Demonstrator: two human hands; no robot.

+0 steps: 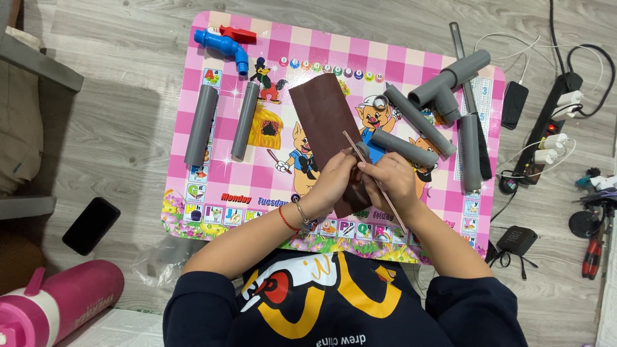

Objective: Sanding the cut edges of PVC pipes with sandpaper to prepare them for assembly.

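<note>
Grey floorboards surround our pink checkered desk (205, 64) strewn with grey pipes (201, 125). At its middle, our left hand (331, 183) pinches the brown sandpaper sheet (321, 119), while our right hand (395, 180) grips a thin stick (360, 153).

The table (212, 193) is pink-checked with cartoon pigs. Pipes (202, 126) are grey, the tap (225, 46) blue with a red handle, the sandpaper (322, 115) dark brown, the bottle (58, 308) pink.

A dark brown rectangular sheet of sandpaper (324, 128) lies flat on the bench, its long side running from 11 to 5 o'clock. A thin pale wooden stick (373, 177) slants across its lower end.
</note>
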